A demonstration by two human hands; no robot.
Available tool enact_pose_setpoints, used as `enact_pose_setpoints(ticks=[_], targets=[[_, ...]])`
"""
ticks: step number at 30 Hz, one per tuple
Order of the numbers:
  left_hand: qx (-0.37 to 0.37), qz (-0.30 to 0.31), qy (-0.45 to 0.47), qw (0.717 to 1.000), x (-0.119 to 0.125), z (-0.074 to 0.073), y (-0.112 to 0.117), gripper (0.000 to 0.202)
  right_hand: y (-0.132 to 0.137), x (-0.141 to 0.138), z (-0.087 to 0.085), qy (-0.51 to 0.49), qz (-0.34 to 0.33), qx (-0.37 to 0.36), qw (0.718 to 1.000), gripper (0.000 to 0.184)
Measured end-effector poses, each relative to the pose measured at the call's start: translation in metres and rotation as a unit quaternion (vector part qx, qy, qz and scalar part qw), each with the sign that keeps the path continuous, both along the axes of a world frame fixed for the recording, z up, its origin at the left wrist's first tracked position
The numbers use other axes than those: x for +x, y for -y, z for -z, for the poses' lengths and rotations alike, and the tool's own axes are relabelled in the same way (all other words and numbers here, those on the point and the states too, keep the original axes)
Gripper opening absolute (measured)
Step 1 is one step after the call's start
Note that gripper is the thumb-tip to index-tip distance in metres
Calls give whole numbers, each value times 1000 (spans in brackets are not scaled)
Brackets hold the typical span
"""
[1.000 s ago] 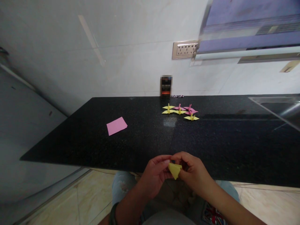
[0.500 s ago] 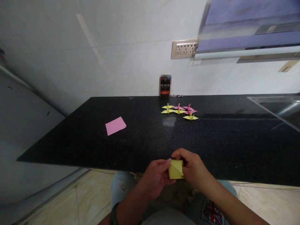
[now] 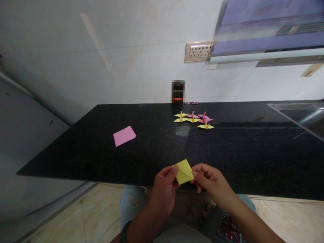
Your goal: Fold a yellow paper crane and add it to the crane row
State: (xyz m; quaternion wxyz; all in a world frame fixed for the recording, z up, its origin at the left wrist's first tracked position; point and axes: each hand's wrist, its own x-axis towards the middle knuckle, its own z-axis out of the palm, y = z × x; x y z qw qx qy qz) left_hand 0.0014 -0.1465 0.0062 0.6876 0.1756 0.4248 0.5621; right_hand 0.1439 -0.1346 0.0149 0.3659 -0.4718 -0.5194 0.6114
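Both hands hold a small folded yellow paper over the near edge of the black counter. My left hand pinches its left corner with thumb and fingers. My right hand pinches its right side. The paper is a diamond shape with a diagonal crease, tilted up toward the counter. Farther back, several folded paper cranes, yellow and pink, stand in a small group on the counter.
A flat pink paper square lies on the counter's left part. A small dark object stands against the white wall, under a socket plate. A metal sink edge is at the right. My knees show below the counter.
The yellow paper has been raised and spread from a compact folded shape into a flatter diamond. My hands have moved slightly apart, each keeping one side.
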Motion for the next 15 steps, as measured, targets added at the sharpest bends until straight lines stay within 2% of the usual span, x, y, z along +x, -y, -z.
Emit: enact_pose_setpoints(ticks=[2,6,8,11,15], targets=[[-5,12,-28,1000,-1,3,3,15,0,1,1,5,31,7,999,23],[3,128,-89,988,-1,8,10,17,-3,1,0,1,76,26,997,24],[12,163,-99,982,0,8,13,20,-2,0,-1,-21,83,27,996,25],[14,137,-99,986,3,7,14,22,2,-4,-1,-63,84,22,994,26],[15,102,-116,988,8,4,13,24,7,-11,1,-62,22,-3,998,22]])
